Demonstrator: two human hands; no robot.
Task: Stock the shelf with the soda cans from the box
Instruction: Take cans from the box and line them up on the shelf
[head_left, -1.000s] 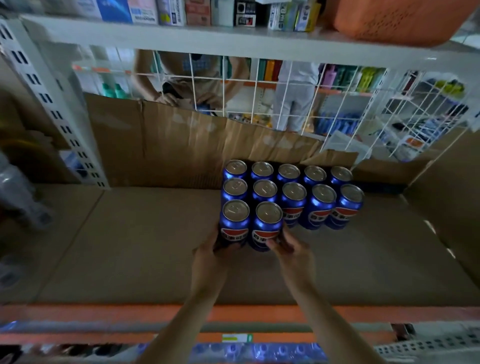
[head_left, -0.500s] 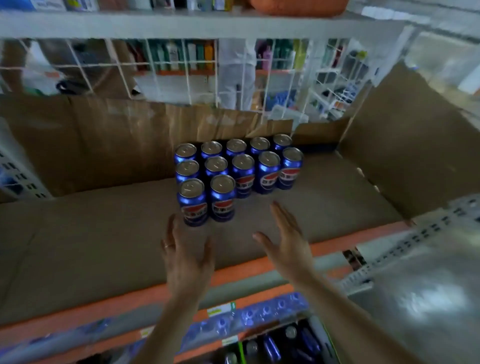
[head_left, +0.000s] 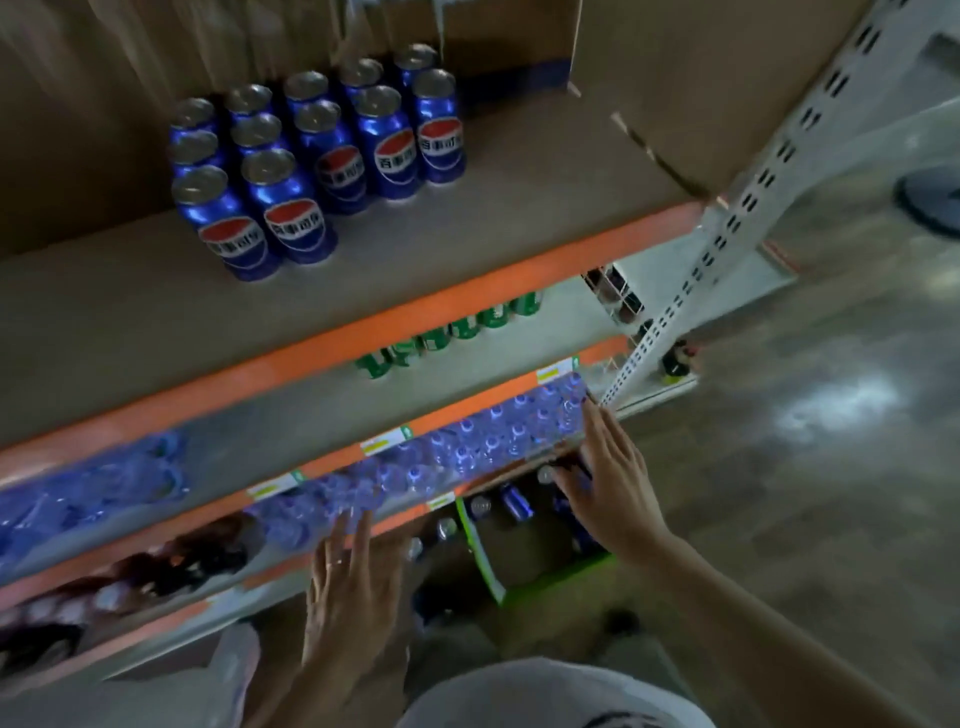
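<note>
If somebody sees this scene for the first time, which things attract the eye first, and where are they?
The block of blue soda cans standing upright on the cardboard-lined shelf, upper left, draws the eye first. Next come both hands, the left hand and the right hand, with fingers spread, reaching down toward the green-edged box on the floor, where a few cans remain.

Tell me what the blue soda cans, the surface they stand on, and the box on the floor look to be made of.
Blue soda cans: likely aluminium, with glossy printed sides that catch highlights and bare silver tops.
Shelf surface: apparently brown cardboard sheet, matte and creased, over an orange-edged rack.
Box: seemingly cardboard, plain brown inside with a green printed outside, though the picture is blurred there.
</note>
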